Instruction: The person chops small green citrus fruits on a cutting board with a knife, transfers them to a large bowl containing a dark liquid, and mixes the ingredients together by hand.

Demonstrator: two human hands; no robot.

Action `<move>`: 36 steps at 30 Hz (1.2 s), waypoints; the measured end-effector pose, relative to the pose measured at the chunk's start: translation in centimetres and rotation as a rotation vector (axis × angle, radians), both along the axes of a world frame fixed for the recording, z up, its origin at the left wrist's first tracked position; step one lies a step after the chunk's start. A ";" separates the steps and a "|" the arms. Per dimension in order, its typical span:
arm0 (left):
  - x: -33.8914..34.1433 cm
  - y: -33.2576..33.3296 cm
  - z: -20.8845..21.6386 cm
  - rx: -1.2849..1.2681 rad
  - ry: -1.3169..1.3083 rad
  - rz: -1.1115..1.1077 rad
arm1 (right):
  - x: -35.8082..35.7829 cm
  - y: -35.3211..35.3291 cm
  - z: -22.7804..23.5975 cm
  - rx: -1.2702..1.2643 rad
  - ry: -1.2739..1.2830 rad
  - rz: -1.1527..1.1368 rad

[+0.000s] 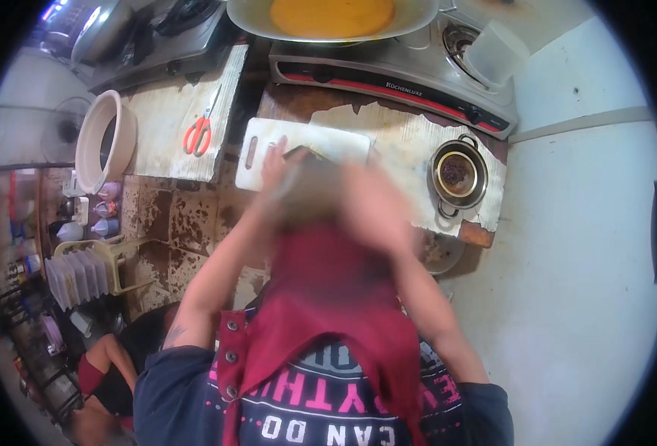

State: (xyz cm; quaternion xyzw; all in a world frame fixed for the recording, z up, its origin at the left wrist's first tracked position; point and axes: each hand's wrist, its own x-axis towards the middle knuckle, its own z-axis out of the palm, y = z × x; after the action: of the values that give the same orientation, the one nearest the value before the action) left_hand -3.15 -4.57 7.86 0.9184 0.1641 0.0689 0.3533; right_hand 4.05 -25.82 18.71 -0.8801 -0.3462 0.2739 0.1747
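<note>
A white cutting board [347, 139] with a handle slot lies on the paper-covered table. At its near left part is my left hand [272, 167], its fingers bent in beside a dark piece with a yellowish-green edge [298, 153]; what they grip is hidden. My right hand [376, 197] is at the board's right near side, smeared by motion, so its fingers and anything in them cannot be made out. A blurred grey-green shape [310, 193] fills the space between my hands and hides the board's near edge.
A stove [388, 89] stands behind the board, bearing a wide pan of orange liquid [332, 18] and a white container [495, 53]. Right of the board sits a small two-handled pot [458, 176]. Orange-handled scissors [197, 137] and a beige basin [124, 137] are leftward. Another person [113, 364] is lower left.
</note>
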 end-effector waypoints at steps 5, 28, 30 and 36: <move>1.8 -5.1 1.3 0.143 0.328 -0.477 | -0.2 -0.8 -5.8 0.012 -0.192 0.109; 5.2 0.9 -11.0 0.179 -0.071 -0.271 | -9.0 4.4 -18.0 0.739 0.735 -1.177; 5.3 0.6 -10.3 0.136 -0.159 -0.296 | -9.8 7.4 -18.1 0.775 0.716 -1.128; 4.5 3.0 -8.7 -0.180 -0.379 -0.032 | -10.1 14.4 -11.2 0.647 0.622 -1.059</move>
State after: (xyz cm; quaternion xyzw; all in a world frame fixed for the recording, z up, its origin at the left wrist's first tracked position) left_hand 1.32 -1.53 -0.82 0.8563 0.0858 0.2199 0.4593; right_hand -6.06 -11.42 7.47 -0.7148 0.1316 0.2742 0.6297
